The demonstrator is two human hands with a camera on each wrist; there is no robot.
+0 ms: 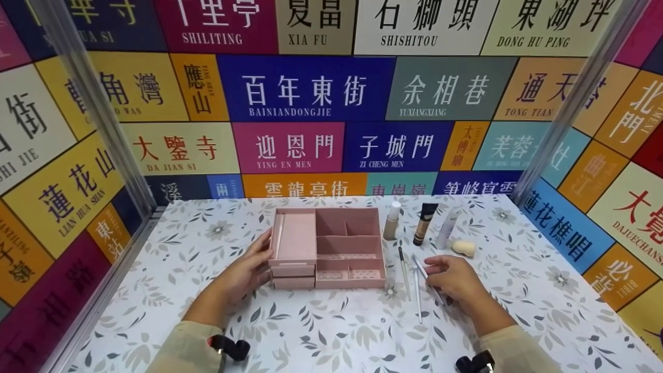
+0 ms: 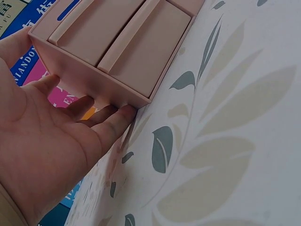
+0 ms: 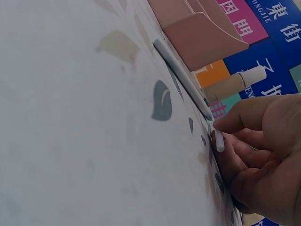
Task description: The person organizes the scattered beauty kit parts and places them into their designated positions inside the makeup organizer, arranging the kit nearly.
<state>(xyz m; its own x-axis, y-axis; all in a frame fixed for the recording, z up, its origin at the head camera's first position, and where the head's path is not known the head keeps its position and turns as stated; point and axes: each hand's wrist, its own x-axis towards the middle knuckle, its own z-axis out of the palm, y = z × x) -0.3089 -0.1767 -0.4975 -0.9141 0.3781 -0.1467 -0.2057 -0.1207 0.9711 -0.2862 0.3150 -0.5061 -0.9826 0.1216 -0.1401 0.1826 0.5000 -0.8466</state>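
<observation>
Pink makeup organizer (image 1: 295,235): While its left wall has a hand on it, this box stands on the flowery tabletop (image 1: 331,331), its long side running left to right.
Left hand (image 1: 249,272): The fingers look almost straight and touch the organizer's left wall, not curled round anything.
Two small drawers (image 1: 293,270): They sit one above the other in the left part of the front, close to the left hand. Both look pushed in.
Right hand (image 1: 456,280): The thumb and a finger pinch a slim white stick (image 3: 219,142), low by the tabletop. I cannot tell if the stick touches it.
Pinched stick: It runs on a slant, with its far end leaning left and away from the person. The organizer is to the left of these fingers, and I think that sideways gap matters most. The right hand is the near one; the left is past the whole organizer.
Loose sticks: A long white stick (image 1: 417,290) and a dark-tipped stick (image 1: 405,277) lie between the right hand and the organizer. The dark-tipped one is nearer the organizer.
Farther back: A white-capped bottle (image 1: 391,228), a black-capped tube (image 1: 422,228) and a pale bottle (image 1: 447,228) make a row. A small cream thing (image 1: 463,248) is just beyond the right hand.
</observation>
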